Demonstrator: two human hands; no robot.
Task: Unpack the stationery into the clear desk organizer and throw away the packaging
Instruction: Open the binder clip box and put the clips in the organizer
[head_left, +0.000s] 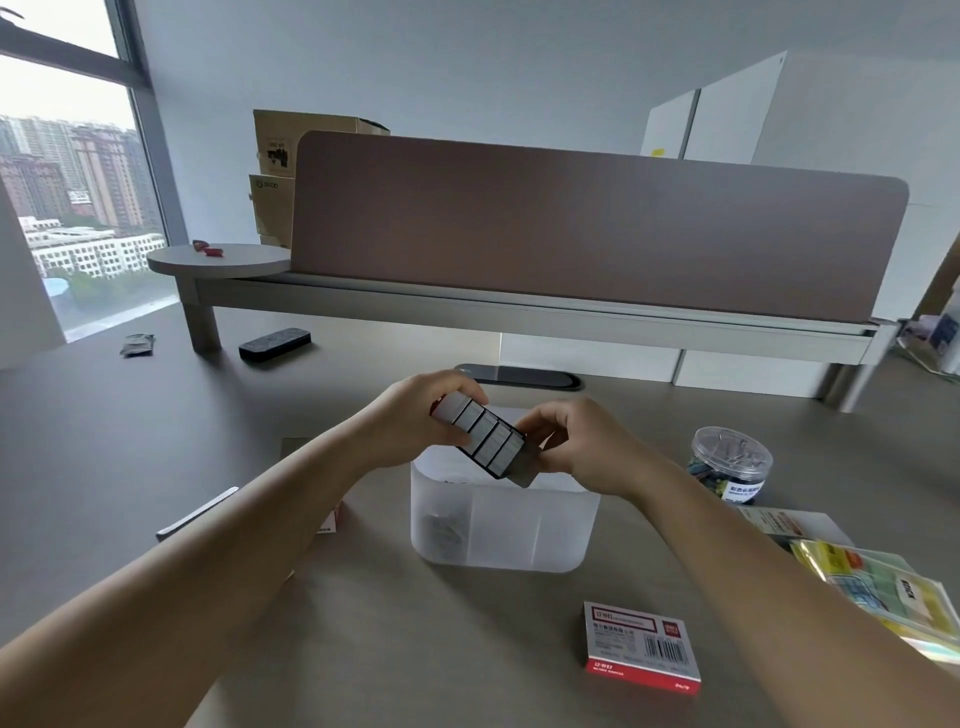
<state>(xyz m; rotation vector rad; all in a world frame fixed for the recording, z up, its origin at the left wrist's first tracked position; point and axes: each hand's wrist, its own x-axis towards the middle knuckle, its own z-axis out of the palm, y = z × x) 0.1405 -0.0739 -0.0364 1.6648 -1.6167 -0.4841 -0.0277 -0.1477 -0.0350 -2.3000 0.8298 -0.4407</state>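
While both hands (498, 441) grip a staple tray (485, 435): grey desk (363, 623), mauve partition (597, 234), city window (78, 182).

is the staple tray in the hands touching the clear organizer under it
Cannot tell. In the head view the staple tray, held by both hands, overlaps the organizer's rim, hiding any gap.

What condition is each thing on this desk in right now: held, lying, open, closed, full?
Left hand: grips the tray's upper end.
Right hand: pinches its lower end.
Black tray of silver staple strips: held tilted above the organizer.
Frosted clear desk organizer: upright, some items inside.
Red-and-white staple box: lying flat, closed.
Clear round clip jar: lidded, upright.
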